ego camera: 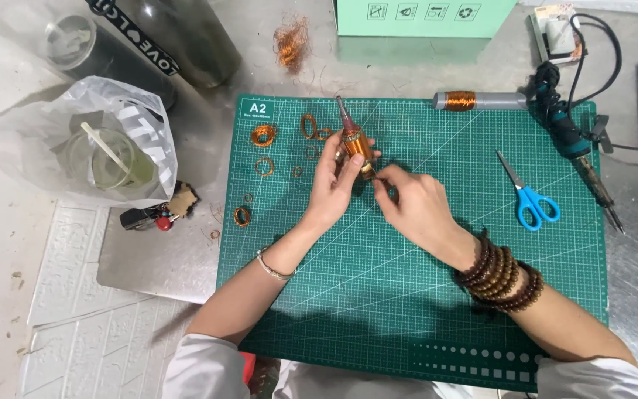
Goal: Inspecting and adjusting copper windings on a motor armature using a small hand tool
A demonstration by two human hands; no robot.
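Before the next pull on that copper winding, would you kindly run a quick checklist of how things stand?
1. Left hand grips the copper-wound rotor: ok.
2. Right hand fingertips pinch at the rotor's lower end: ok; whether they hold a wire, cannot tell.
3. Rotor held above the green cutting mat: ok.
4. Blue-handled scissors lie on the mat, apart from both hands: ok.
5. Loose copper coils lie left of the hands, out of the way: ok.
6. Soldering iron hot or cold: cannot tell.

Open green cutting mat [378,310] toward the near edge, small copper wire coils [263,136] scattered along the left side, blue scissors [532,199] and soldering iron [581,151] blocking the right, green box [422,16] and wire-wound tube [478,100] at the far edge, plastic bag [75,140] left of the mat.
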